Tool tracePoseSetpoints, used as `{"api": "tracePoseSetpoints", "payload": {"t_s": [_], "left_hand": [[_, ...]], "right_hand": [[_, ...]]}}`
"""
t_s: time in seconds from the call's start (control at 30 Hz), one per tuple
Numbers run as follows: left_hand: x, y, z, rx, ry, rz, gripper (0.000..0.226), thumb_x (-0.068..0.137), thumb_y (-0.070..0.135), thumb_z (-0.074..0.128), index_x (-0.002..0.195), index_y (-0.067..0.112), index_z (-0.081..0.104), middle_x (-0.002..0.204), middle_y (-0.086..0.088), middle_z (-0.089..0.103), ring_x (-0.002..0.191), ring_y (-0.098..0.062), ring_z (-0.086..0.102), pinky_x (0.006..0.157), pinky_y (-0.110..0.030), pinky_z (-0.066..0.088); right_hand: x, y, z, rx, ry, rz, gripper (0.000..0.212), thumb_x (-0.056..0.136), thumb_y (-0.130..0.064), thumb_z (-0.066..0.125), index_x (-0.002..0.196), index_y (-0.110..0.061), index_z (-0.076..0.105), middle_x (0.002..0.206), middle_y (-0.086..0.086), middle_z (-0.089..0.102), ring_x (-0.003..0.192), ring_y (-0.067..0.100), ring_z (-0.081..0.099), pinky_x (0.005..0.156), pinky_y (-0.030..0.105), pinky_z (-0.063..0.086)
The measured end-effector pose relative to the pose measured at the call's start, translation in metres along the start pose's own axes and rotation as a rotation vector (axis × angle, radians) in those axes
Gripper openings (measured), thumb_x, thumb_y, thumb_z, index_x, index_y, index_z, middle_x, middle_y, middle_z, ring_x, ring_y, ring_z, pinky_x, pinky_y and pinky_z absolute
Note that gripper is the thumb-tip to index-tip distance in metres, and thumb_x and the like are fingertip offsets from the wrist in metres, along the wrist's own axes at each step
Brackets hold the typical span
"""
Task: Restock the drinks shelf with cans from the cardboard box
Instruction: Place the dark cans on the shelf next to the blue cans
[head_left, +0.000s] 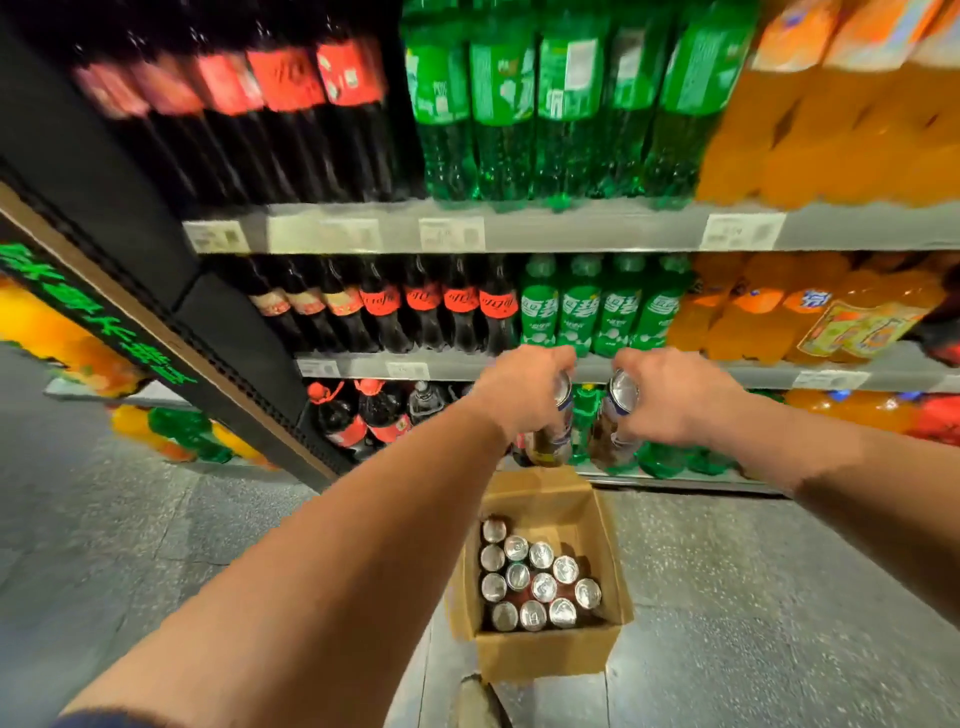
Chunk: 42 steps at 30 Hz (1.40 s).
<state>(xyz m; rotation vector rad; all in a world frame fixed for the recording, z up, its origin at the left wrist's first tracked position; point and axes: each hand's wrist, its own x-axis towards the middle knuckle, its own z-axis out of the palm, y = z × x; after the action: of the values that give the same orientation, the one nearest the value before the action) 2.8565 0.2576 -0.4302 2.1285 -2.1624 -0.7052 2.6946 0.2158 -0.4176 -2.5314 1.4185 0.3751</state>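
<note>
In front of the drinks shelf, my left hand grips one can and my right hand another can, neither shelved yet, while the cardboard box on the floor below holds about a dozen more cans, so I judge most restocking remains.

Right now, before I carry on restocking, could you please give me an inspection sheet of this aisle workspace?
Surface: grey floor; the cardboard box stands on it before the drinks shelf.
Job's things: about a dozen upright cans in the box, its far part bare; two more are in hand.
Clutter: dark shape, perhaps a shoe, by the box's near side.
Grippers: left hand grips the left can; right hand grips the right can.
Cables: nothing seen.
Surroundings: cola bottles, green bottles and orange bottles fill the shelves; black end panel at left.
</note>
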Motion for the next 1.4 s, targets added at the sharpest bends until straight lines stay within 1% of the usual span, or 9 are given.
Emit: {"api": "tracePoseSetpoints", "payload": {"t_s": [0.3,0.43,0.57,0.7,0.87,1.0,1.17,1.27,1.4], "left_hand": [[-0.064,0.068,-0.146,0.102,0.043,0.063,0.059,0.074,0.021,0.078,0.127,0.016,0.053,0.114,-0.009,0.058,0.103,-0.028,0.054,0.075,-0.03,0.044],[-0.094,0.097,-0.198,0.04,0.056,0.042,0.05,0.076,0.013,0.076,0.12,0.016,0.053,0.097,-0.009,0.057,0.077,-0.026,0.055,0.058,-0.023,0.049],[-0.12,0.12,-0.241,0.005,0.087,0.05,0.04,0.076,0.008,0.075,0.11,0.016,0.054,0.104,-0.011,0.054,0.088,-0.029,0.057,0.071,-0.041,0.053],[-0.15,0.138,-0.283,-0.05,0.125,0.021,0.035,0.077,0.007,0.073,0.104,0.017,0.053,0.093,-0.002,0.05,0.084,-0.024,0.052,0.066,-0.037,0.053],[-0.195,0.15,-0.332,-0.147,0.185,-0.036,0.054,0.072,0.004,0.079,0.114,0.019,0.049,0.098,0.0,0.051,0.088,-0.027,0.061,0.063,-0.036,0.06],[-0.224,0.146,-0.365,-0.15,0.225,-0.059,0.057,0.069,0.003,0.082,0.11,0.018,0.046,0.104,-0.005,0.054,0.093,-0.029,0.064,0.057,-0.029,0.058],[-0.256,0.13,-0.398,-0.161,0.25,-0.098,0.053,0.069,0.0,0.08,0.109,0.018,0.049,0.112,-0.009,0.054,0.098,-0.034,0.063,0.065,-0.037,0.061],[-0.276,0.114,-0.426,-0.147,0.249,-0.104,0.052,0.071,0.001,0.079,0.11,0.019,0.05,0.111,-0.011,0.057,0.098,-0.033,0.064,0.066,-0.035,0.06],[-0.294,0.088,-0.461,-0.175,0.313,-0.096,0.045,0.076,-0.001,0.074,0.11,0.021,0.054,0.111,-0.011,0.058,0.097,-0.032,0.065,0.068,-0.038,0.061]], "right_hand": [[-0.062,-0.006,-0.159,0.024,0.124,-0.104,0.056,0.075,-0.036,0.069,0.126,-0.028,0.048,0.106,0.011,0.062,0.095,0.031,0.058,0.068,0.029,0.046],[-0.092,-0.009,-0.218,0.006,0.144,-0.136,0.055,0.075,-0.037,0.069,0.124,-0.028,0.046,0.094,0.007,0.055,0.087,0.03,0.058,0.069,0.033,0.05],[-0.117,-0.012,-0.269,0.009,0.167,-0.17,0.048,0.076,-0.036,0.069,0.117,-0.03,0.045,0.097,0.009,0.055,0.083,0.03,0.057,0.065,0.032,0.047],[-0.142,-0.017,-0.316,0.069,0.202,-0.237,0.04,0.079,-0.032,0.068,0.111,-0.027,0.044,0.116,0.008,0.058,0.093,0.026,0.051,0.071,0.031,0.043],[-0.167,-0.032,-0.363,0.194,0.246,-0.299,0.037,0.08,-0.028,0.069,0.109,-0.023,0.047,0.113,0.008,0.057,0.096,0.027,0.054,0.074,0.033,0.047],[-0.18,-0.056,-0.393,0.172,0.258,-0.321,0.047,0.081,-0.029,0.069,0.121,-0.021,0.046,0.107,0.009,0.055,0.074,0.02,0.053,0.057,0.028,0.045],[-0.187,-0.093,-0.426,0.082,0.315,-0.366,0.051,0.08,-0.033,0.069,0.126,-0.02,0.049,0.123,0.009,0.054,0.109,0.03,0.054,0.088,0.041,0.052],[-0.189,-0.122,-0.448,0.12,0.342,-0.405,0.038,0.079,-0.033,0.07,0.111,-0.021,0.052,0.112,0.011,0.06,0.093,0.028,0.061,0.072,0.036,0.055],[-0.185,-0.163,-0.476,0.179,0.397,-0.443,0.029,0.079,-0.028,0.07,0.1,-0.02,0.052,0.091,0.009,0.06,0.063,0.021,0.051,0.048,0.024,0.037]]}}
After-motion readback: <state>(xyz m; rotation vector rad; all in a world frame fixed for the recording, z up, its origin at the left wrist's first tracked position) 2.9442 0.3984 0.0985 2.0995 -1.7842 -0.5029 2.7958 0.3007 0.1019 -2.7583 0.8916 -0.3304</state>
